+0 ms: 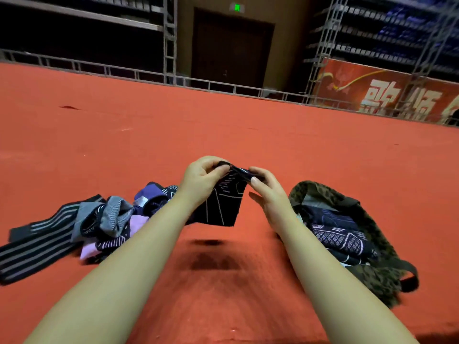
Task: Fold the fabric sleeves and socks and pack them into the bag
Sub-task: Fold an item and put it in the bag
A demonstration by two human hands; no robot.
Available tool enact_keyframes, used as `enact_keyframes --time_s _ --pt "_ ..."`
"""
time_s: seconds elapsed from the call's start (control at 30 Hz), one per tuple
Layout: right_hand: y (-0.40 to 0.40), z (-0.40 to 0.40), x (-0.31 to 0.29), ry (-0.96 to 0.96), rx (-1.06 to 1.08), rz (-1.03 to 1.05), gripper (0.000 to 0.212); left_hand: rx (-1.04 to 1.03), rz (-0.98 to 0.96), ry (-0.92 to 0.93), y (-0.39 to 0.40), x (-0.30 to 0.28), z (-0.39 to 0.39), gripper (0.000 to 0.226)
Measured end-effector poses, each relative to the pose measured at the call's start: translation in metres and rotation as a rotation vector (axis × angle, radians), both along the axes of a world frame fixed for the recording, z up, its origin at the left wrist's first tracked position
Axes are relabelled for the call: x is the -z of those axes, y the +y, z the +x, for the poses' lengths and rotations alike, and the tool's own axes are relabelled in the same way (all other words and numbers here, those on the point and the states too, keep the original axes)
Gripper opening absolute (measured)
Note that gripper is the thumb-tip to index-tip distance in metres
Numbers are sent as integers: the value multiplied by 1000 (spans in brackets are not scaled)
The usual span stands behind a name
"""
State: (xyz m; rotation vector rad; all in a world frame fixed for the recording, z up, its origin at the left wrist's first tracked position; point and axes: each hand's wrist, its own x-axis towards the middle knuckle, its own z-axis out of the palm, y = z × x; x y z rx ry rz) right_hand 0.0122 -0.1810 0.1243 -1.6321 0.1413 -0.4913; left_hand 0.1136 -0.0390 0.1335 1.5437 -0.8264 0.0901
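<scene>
Red carpet point(223, 125); heap of socks and sleeves point(82, 227) left; patterned bag point(372, 219) right.

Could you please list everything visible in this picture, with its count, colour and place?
Black fabric sleeve with white line pattern: one, held up above the carpet, centre.
Pile of unfolded sleeves and socks: one heap, black, grey, purple, pink, striped, left.
Olive patterned fabric bag: one, open, right, dark patterned pieces inside.
Red carpet: one, underneath everything.
Red banner: one, white characters, far right.
Dark door: one, background.
Left hand: pinches sleeve's top edge.
Right hand: pinches the same edge.
</scene>
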Motion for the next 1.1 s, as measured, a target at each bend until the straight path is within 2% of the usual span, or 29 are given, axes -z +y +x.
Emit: enact_keyframes --time_s 0.07,0.13,0.2,0.27,0.4,0.5,0.57,0.67,0.77,0.87,0.97,1.1 --pt "-2 2 -13 -79 15 -49 36 -32 19 -88 2 -21 0 21" --pt "0 -3 -14 -127 21 -124 25 -129 142 -250 10 -26 -3 14" --pt "2 -14 1 -129 24 -207 18 -199 277 -365 20 -12 -9 26" --pt "5 -29 30 -86 5 -270 15 -196 322 -364 29 14 -19 40" --pt "18 -63 90 21 -11 -295 9 -81 295 -184 45 80 -46 51" --pt "25 -77 121 57 84 -371 33 39 333 11 52 118 -55 46" --pt "27 -77 131 54 137 -384 38 86 325 193 54 132 -58 35" --pt "29 -70 136 115 138 -322 35 149 275 424 54 144 -60 49" --pt "27 -57 138 254 125 -286 35 192 337 594 57 149 -61 23" --pt "29 -45 138 268 160 -356 34 308 390 787 63 150 -66 26" --pt "35 -31 141 315 181 -347 31 366 411 858 70 152 -68 45" --pt "33 -11 153 528 186 -457 34 359 470 759 75 155 -65 40"
